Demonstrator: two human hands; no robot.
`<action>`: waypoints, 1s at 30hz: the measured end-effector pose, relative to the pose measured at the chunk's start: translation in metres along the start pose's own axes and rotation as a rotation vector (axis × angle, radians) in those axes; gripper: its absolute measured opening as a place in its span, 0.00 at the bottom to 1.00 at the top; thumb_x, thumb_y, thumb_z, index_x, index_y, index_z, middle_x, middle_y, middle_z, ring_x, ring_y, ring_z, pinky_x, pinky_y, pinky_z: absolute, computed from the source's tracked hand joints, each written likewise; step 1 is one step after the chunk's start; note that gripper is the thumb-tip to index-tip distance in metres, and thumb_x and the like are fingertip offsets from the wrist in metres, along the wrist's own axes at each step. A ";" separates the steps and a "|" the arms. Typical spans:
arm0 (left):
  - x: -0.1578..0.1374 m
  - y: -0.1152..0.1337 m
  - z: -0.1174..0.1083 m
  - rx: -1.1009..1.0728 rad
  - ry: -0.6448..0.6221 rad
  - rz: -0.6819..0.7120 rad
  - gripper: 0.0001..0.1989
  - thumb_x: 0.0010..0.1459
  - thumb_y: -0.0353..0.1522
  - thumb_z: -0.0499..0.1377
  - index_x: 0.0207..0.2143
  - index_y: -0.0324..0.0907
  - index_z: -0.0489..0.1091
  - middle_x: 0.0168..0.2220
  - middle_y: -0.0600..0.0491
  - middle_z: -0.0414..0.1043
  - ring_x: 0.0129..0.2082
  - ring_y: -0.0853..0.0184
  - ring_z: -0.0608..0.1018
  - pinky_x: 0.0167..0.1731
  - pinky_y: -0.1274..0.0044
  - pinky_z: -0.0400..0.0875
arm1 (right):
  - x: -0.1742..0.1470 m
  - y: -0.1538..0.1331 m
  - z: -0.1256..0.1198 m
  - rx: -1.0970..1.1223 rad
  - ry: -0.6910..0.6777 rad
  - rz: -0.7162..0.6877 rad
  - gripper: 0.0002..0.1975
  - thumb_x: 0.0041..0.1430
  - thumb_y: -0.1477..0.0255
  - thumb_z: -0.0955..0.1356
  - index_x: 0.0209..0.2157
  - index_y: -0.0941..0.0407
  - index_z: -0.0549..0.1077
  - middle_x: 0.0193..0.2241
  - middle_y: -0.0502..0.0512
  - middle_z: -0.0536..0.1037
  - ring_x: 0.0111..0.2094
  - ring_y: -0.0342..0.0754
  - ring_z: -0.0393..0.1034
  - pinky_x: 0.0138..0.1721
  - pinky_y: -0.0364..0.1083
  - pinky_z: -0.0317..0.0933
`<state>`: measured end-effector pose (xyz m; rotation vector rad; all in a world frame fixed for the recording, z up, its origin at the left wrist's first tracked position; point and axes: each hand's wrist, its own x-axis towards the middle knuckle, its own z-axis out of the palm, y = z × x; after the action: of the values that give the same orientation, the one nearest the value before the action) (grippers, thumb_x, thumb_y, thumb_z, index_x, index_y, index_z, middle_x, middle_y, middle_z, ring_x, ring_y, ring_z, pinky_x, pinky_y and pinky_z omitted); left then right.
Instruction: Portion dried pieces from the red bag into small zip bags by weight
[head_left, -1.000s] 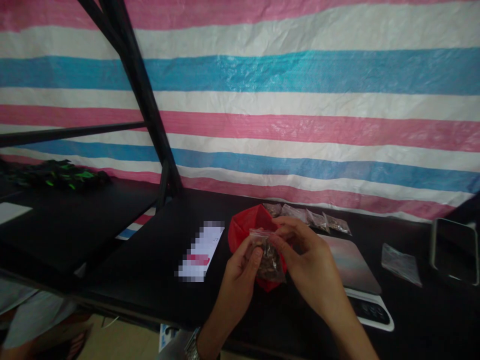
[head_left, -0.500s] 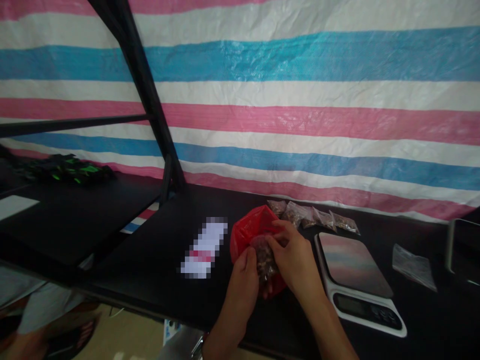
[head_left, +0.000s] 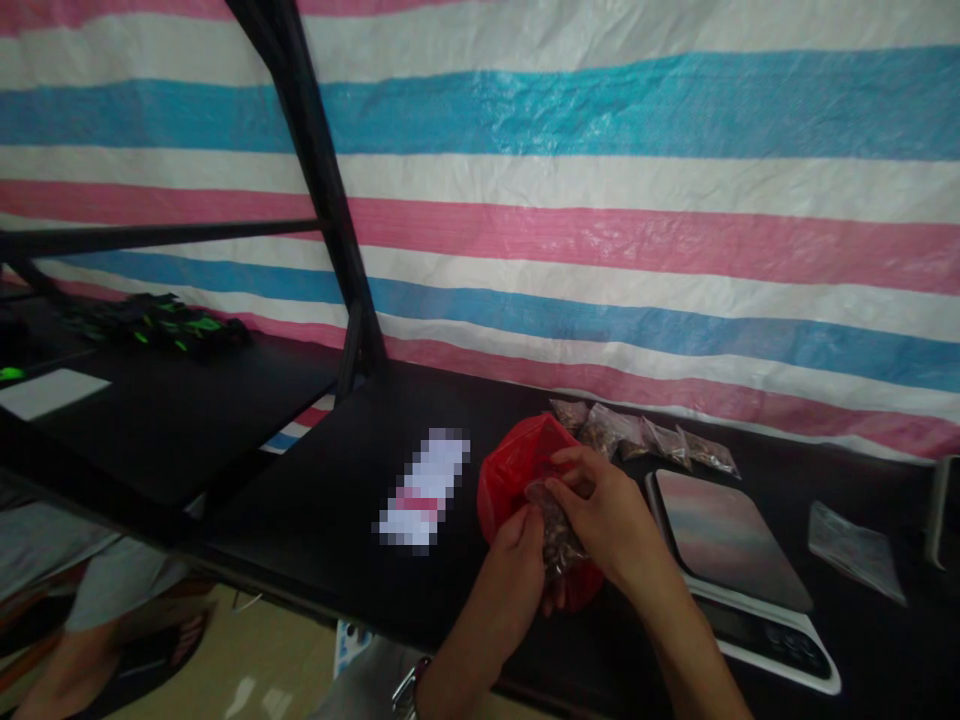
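Observation:
Between my two hands is a small clear plastic bag (head_left: pixel 561 545) filled with brownish bits. My left hand (head_left: pixel 514 560) grips its upper left edge with thumb and fingers. My right hand (head_left: pixel 604 505) pinches the bag's top from the other side. Beneath and behind it, a red plastic bag (head_left: pixel 517 460) stands open on the black table; my hands hide part of it. Just right of my right hand lies a white digital scale (head_left: pixel 735 530) with a bare metal plate.
Several filled small bags (head_left: pixel 649 440) lie in a row at the back. An empty clear bag (head_left: pixel 855 550) rests right of the scale. A blurred-out paper (head_left: pixel 426 490) lies left. A black metal post (head_left: pixel 326 200) rises before the striped sheet. A person's leg (head_left: pixel 112 590) shows lower left.
The whole view has shifted slightly, so things appear a little further right. Both hands keep their hold at the top of the small bag, with little change in the fingers.

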<state>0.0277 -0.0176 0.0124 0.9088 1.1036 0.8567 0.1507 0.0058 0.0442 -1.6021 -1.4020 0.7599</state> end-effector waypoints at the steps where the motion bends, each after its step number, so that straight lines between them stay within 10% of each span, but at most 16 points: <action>1: -0.001 0.001 0.000 -0.005 0.005 0.002 0.27 0.63 0.54 0.51 0.42 0.40 0.71 0.12 0.60 0.63 0.12 0.69 0.65 0.15 0.79 0.56 | -0.001 0.000 0.000 -0.010 0.009 0.002 0.12 0.56 0.68 0.69 0.42 0.53 0.78 0.29 0.53 0.83 0.32 0.54 0.81 0.34 0.49 0.68; 14: -0.007 0.004 -0.003 0.017 0.106 0.054 0.28 0.61 0.55 0.58 0.45 0.40 0.76 0.17 0.60 0.68 0.16 0.68 0.68 0.18 0.77 0.61 | -0.002 -0.001 -0.003 0.034 0.044 -0.017 0.11 0.56 0.67 0.69 0.40 0.53 0.79 0.27 0.53 0.82 0.29 0.53 0.78 0.30 0.48 0.67; 18: -0.013 0.006 0.000 0.037 0.191 0.205 0.23 0.67 0.47 0.58 0.55 0.43 0.77 0.44 0.46 0.84 0.42 0.59 0.85 0.43 0.73 0.77 | -0.004 -0.001 -0.007 0.118 0.028 -0.073 0.15 0.58 0.64 0.69 0.45 0.54 0.79 0.31 0.55 0.84 0.32 0.54 0.80 0.35 0.49 0.71; 21: -0.015 0.006 0.001 0.112 0.235 0.324 0.23 0.72 0.41 0.54 0.64 0.44 0.72 0.66 0.45 0.74 0.68 0.57 0.73 0.68 0.67 0.63 | -0.005 -0.004 -0.017 0.257 0.000 -0.100 0.18 0.57 0.60 0.73 0.46 0.54 0.79 0.33 0.56 0.85 0.35 0.53 0.81 0.38 0.49 0.73; 30: -0.011 0.010 -0.003 0.206 0.284 0.618 0.22 0.74 0.40 0.51 0.65 0.46 0.69 0.65 0.45 0.72 0.65 0.57 0.73 0.67 0.64 0.64 | -0.016 -0.021 -0.044 0.421 -0.035 -0.141 0.18 0.55 0.54 0.76 0.35 0.54 0.80 0.36 0.56 0.86 0.39 0.53 0.82 0.42 0.48 0.75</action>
<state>0.0210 -0.0234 0.0246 1.3660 1.1832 1.4297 0.1761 -0.0190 0.0811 -1.1588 -1.2626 0.9298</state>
